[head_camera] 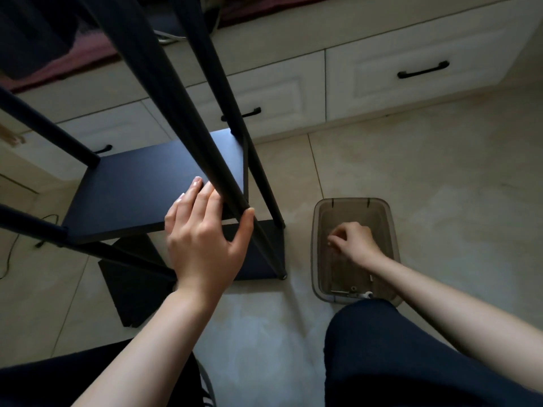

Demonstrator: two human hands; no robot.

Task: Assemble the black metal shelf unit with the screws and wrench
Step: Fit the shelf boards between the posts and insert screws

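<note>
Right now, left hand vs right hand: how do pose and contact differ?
The left hand is spread, fingers lying on the black shelf panel, thumb hooked round a black upright post. The right hand is lower, inside the translucent bin, fingers curled together as if pinching something small; what, I cannot tell. Both are bare.

White drawer fronts (411, 66) with black handles (423, 70), beige floor tiles (440, 171), thin black cable (11, 248) at left
</note>
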